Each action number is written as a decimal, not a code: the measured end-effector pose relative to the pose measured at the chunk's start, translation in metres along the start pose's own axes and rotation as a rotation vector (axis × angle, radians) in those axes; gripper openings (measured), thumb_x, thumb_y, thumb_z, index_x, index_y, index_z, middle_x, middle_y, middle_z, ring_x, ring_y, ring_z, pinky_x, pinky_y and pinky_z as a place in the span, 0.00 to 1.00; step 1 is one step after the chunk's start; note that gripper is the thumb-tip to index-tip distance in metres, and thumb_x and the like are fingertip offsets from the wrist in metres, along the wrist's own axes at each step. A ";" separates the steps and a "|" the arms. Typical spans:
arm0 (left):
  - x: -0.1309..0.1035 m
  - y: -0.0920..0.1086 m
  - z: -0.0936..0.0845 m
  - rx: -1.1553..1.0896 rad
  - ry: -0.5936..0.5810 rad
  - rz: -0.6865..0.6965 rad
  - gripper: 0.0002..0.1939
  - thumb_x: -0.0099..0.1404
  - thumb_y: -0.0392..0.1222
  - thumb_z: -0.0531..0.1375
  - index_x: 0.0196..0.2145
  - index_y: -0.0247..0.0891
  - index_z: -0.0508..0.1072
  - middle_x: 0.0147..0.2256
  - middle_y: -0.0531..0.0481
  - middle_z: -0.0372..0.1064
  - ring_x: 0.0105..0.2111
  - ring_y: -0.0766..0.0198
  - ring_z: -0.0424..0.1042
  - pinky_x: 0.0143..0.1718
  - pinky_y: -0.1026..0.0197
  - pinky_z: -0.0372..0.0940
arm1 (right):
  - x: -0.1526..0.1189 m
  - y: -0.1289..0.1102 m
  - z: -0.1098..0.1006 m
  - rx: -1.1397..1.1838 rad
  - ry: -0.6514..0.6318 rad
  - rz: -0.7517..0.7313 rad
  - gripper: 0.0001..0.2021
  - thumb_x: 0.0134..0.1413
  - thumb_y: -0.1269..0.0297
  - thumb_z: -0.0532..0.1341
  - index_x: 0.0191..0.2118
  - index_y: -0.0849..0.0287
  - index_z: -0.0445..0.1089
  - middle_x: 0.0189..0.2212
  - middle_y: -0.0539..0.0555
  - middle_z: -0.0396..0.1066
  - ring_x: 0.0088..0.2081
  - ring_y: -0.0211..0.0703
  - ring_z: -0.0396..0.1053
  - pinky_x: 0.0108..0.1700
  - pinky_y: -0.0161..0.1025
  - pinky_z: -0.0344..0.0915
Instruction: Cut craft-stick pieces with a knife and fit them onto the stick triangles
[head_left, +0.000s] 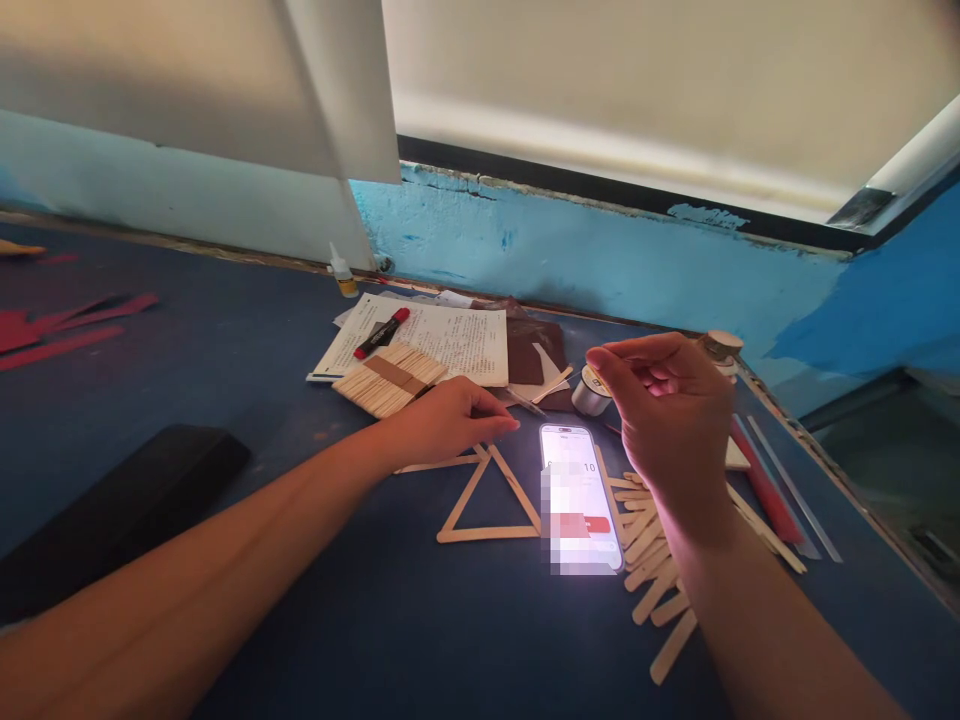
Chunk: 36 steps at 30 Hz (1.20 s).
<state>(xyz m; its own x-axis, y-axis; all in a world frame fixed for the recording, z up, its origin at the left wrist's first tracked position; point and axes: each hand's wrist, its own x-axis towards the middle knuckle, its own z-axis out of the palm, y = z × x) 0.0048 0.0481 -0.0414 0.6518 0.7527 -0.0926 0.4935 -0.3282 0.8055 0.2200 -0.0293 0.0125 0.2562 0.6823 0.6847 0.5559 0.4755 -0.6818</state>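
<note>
My left hand [459,418] hovers over the far end of a triangle of craft sticks [491,532], its thumb and fingers closed in a pinch. Anything held there is too small to make out. Raised on the other side, my right hand [675,400] also pinches, and I cannot tell what lies between its fingertips. Just beyond those fingertips stands a spool [589,397] with a pale label on top. A lit phone [574,470] lies between the two hands, beside the triangle. Loose craft sticks [651,560] are scattered under and beside my right wrist.
Behind my left hand are a banded bundle of craft sticks [382,385], a red-and-black marker [382,333], printed sheets [465,345] and a small glue bottle [343,272]. A black block [150,490] and red strips [67,325] lie left. A wood slice [721,345] stands far right.
</note>
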 end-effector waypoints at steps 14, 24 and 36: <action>0.000 0.000 -0.004 0.050 -0.031 0.006 0.11 0.61 0.50 0.66 0.37 0.44 0.84 0.34 0.49 0.82 0.33 0.58 0.76 0.33 0.60 0.65 | -0.002 0.000 0.002 0.012 -0.003 -0.011 0.06 0.57 0.67 0.71 0.34 0.55 0.74 0.28 0.47 0.75 0.29 0.38 0.72 0.31 0.37 0.69; 0.002 0.002 -0.008 0.120 -0.008 -0.028 0.10 0.59 0.49 0.67 0.33 0.41 0.81 0.30 0.50 0.79 0.30 0.59 0.74 0.31 0.60 0.62 | -0.006 0.002 0.003 0.026 -0.069 -0.036 0.05 0.58 0.68 0.71 0.36 0.56 0.74 0.29 0.47 0.76 0.30 0.37 0.73 0.32 0.37 0.70; 0.003 0.001 -0.005 0.148 0.000 -0.010 0.08 0.59 0.47 0.67 0.34 0.41 0.81 0.31 0.51 0.79 0.31 0.60 0.74 0.33 0.60 0.62 | -0.006 0.003 0.005 0.010 -0.093 -0.041 0.05 0.57 0.68 0.71 0.36 0.57 0.75 0.30 0.49 0.76 0.31 0.39 0.74 0.36 0.40 0.72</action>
<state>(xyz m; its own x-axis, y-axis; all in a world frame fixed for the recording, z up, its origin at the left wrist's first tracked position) 0.0041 0.0526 -0.0377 0.6467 0.7562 -0.0999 0.5791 -0.4015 0.7096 0.2161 -0.0299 0.0052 0.1584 0.7107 0.6855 0.5568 0.5091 -0.6564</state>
